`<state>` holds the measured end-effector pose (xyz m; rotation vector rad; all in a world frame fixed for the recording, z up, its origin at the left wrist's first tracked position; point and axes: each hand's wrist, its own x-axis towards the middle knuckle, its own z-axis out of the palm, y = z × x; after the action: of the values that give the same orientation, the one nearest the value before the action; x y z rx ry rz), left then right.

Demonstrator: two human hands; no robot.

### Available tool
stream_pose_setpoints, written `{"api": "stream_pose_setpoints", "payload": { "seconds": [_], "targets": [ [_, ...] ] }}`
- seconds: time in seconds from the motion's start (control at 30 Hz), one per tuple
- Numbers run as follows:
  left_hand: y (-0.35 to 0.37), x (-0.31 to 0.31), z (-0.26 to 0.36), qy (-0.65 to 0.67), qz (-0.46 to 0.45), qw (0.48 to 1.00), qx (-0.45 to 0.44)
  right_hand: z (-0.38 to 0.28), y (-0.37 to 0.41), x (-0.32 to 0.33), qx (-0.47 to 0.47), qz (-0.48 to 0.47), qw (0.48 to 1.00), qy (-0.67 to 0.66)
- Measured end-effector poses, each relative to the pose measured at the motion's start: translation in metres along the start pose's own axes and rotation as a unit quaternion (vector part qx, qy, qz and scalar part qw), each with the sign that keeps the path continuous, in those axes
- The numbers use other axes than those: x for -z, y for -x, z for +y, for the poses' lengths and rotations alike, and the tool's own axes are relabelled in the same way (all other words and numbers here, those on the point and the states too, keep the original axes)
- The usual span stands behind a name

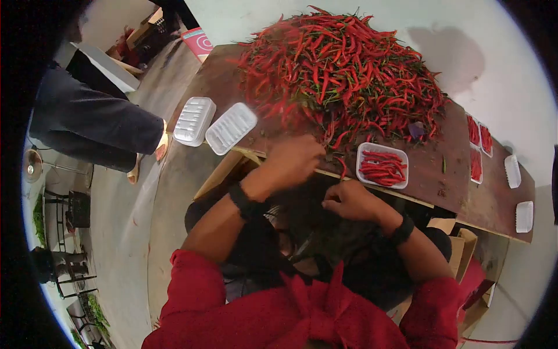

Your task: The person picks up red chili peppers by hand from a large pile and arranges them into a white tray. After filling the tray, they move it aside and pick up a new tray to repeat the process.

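My left hand [297, 158] is at the near edge of a big heap of red chili peppers [343, 64], its fingers curled together and slightly blurred. What it may hold is hidden. Lower and to the right, at the table's front edge, my right hand [356, 200] is closed with the thumb pointing left; I cannot make out anything inside it. A single chili pepper [341, 167] is between the two hands, its lower end close to my right knuckles. Beside my right hand, a white foam tray [361, 152] carries a row of red chili peppers [383, 167].
Two white trays [195, 121] [231, 128] rest at the table's left end. Filled trays [478, 139] and two white trays [512, 171] [524, 216] are on the right. A person's legs [99, 125] are at the left. A cardboard box [459, 253] stands beneath the table.
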<state>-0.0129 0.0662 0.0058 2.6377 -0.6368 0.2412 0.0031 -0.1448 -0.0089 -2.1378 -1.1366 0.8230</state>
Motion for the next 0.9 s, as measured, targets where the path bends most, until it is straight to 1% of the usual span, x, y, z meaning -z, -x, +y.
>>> {"api": "stream_pose_setpoints", "payload": {
  "seconds": [0.07,0.1,0.17,0.2,0.27,0.3,0.37,0.4,0.47,0.5,0.57,0.6,0.67,0.8,0.87,0.9],
  "targets": [
    [-0.013,-0.014,0.013,0.065,-0.016,0.998,-0.008,0.008,0.004,-0.001,0.017,0.029,0.999,0.0],
    [-0.018,-0.022,0.014,0.067,-0.017,0.998,-0.012,0.008,0.008,0.002,0.014,0.031,0.999,-0.001],
    [-0.026,-0.041,0.013,0.037,-0.03,0.997,-0.061,0.005,0.016,0.01,-0.02,0.062,0.997,-0.044],
    [-0.029,-0.045,0.013,0.038,-0.032,0.997,-0.063,0.007,0.019,0.013,-0.022,0.063,0.997,-0.045],
    [-0.032,-0.052,0.013,-0.005,-0.044,0.995,-0.088,0.012,0.023,0.019,-0.025,0.121,0.991,-0.059],
    [-0.033,-0.053,0.013,-0.005,-0.045,0.995,-0.089,0.012,0.024,0.023,-0.025,0.122,0.99,-0.06],
    [-0.034,-0.056,0.014,-0.017,-0.049,0.995,-0.082,0.011,0.027,0.032,-0.069,0.158,0.983,-0.062],
    [-0.035,-0.055,0.015,-0.017,-0.05,0.995,-0.084,0.013,0.029,0.032,-0.069,0.159,0.983,-0.062],
    [-0.033,-0.051,0.017,-0.016,-0.046,0.996,-0.081,0.017,0.031,0.031,-0.04,0.237,0.968,-0.073],
    [-0.032,-0.052,0.018,-0.018,-0.046,0.995,-0.084,0.019,0.032,0.031,-0.039,0.241,0.967,-0.072],
    [-0.031,-0.052,0.021,-0.009,-0.074,0.996,-0.043,0.022,0.033,0.032,-0.039,0.232,0.97,-0.065],
    [-0.032,-0.05,0.023,-0.012,-0.068,0.996,-0.048,0.023,0.034,0.032,-0.036,0.236,0.969,-0.058],
    [-0.031,-0.044,0.027,-0.021,-0.104,0.994,-0.037,0.023,0.037,0.029,-0.053,0.234,0.97,-0.046],
    [-0.029,-0.047,0.026,-0.029,-0.094,0.993,-0.062,0.016,0.045,0.029,-0.06,0.255,0.964,-0.042],
    [-0.027,-0.048,0.027,-0.014,-0.088,0.994,-0.06,0.015,0.051,0.026,-0.058,0.309,0.948,-0.047],
    [-0.025,-0.042,0.031,-0.014,-0.084,0.994,-0.063,0.014,0.053,0.024,-0.057,0.311,0.948,-0.043]
  ]
}}
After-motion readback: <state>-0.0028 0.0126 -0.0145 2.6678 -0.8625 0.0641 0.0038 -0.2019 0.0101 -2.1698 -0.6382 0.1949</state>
